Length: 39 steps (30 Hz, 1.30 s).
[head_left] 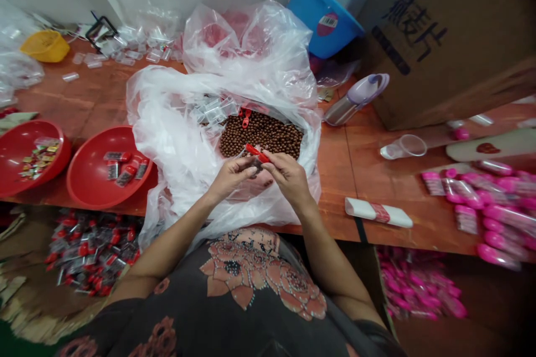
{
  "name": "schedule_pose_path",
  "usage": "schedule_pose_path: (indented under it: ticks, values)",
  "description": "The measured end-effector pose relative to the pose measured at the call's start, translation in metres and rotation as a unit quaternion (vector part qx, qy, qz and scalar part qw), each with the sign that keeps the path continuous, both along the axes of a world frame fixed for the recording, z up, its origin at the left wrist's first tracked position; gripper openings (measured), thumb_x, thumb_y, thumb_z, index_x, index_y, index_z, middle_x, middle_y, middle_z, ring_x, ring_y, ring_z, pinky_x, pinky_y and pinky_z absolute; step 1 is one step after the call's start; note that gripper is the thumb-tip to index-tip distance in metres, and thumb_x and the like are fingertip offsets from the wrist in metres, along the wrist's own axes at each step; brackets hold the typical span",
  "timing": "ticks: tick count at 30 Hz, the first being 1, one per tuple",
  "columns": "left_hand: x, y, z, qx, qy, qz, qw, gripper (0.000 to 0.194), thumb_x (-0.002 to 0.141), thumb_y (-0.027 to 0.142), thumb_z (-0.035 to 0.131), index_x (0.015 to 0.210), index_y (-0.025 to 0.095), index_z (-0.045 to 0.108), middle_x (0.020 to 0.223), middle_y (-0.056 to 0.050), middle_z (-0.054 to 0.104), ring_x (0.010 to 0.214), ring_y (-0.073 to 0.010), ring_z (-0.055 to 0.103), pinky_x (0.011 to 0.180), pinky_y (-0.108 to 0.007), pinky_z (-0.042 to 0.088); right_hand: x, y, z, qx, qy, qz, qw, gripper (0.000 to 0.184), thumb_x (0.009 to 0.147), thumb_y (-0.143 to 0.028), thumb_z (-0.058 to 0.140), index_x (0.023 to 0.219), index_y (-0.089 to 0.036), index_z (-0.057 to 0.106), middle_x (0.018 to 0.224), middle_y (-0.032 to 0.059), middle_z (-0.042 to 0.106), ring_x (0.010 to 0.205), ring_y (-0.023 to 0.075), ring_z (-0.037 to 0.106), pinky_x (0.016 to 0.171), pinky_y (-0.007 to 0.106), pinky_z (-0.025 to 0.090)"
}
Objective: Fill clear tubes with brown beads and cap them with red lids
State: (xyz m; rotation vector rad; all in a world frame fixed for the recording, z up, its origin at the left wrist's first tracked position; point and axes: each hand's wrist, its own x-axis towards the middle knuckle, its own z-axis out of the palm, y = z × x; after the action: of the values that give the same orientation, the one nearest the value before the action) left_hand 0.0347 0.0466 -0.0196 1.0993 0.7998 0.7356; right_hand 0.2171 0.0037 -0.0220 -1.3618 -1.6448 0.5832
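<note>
Over an opened plastic bag [163,117] of small round brown balls [268,131], my two hands meet in front of me. My left hand [230,177] is closed on a small clear container, mostly hidden by the fingers, with something dark inside. Pinched in the fingers of my right hand [288,176] is a red cap [257,152], right against the container's top. Whether the cap is seated cannot be seen. Clear empty containers [213,110] and a few loose red caps [246,118] lie on the balls in the bag.
Left are a red bowl [77,178] with several filled, capped containers and another red bowl [62,159] with wrapped pieces. A bottle [349,103], a plastic cup [404,146], pink-capped tubes [502,195], a blue basin [322,0] and a large carton [452,83] stand right.
</note>
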Motion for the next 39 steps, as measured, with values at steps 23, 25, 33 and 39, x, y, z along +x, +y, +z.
schedule_pose_path:
  ticks: [23,25,33,39]
  values:
    - [0.018,-0.014,0.005,-0.199,-0.048,0.1,0.974,0.048,0.086,0.059,0.054,0.105,0.016,0.065,0.067,-0.002,0.067,0.055,-0.0133,0.062,0.053,-0.025,0.049,-0.022,-0.014,-0.013,0.072,-0.187,0.038,0.979,0.085,0.082,-0.054,0.066,0.148,-0.026,0.021,0.142,0.0161,0.044,0.131,0.035,0.044,0.106,0.054,0.038]
    - [0.02,-0.015,0.003,-0.167,-0.031,0.116,0.979,0.046,0.086,0.059,0.055,0.101,0.017,0.064,0.067,-0.002,0.067,0.055,-0.0128,0.061,0.054,-0.025,0.049,-0.021,-0.011,-0.009,0.068,-0.213,0.062,0.973,0.082,0.082,-0.057,0.065,0.147,-0.024,0.027,0.142,0.0169,0.046,0.132,0.0363,0.043,0.108,0.054,0.036]
    - [0.018,-0.025,0.008,-0.162,-0.037,0.088,0.982,0.049,0.086,0.058,0.05,0.115,0.021,0.061,0.047,0.006,0.048,0.037,-0.009,0.04,0.038,-0.02,0.028,-0.02,0.002,-0.01,0.077,-0.23,0.126,0.962,0.06,0.08,-0.066,0.06,0.123,-0.023,0.057,0.125,0.0132,0.063,0.117,0.0336,0.055,0.104,0.051,0.034]
    - [0.009,-0.022,0.016,-0.145,-0.034,0.108,0.983,0.049,0.088,0.05,0.046,0.125,0.018,0.057,0.049,0.005,0.051,0.04,-0.0111,0.044,0.041,-0.022,0.033,-0.029,0.014,-0.009,0.106,-0.233,0.15,0.955,0.063,0.081,-0.063,0.061,0.13,-0.025,0.054,0.123,0.0114,0.065,0.114,0.0314,0.057,0.109,0.052,0.034]
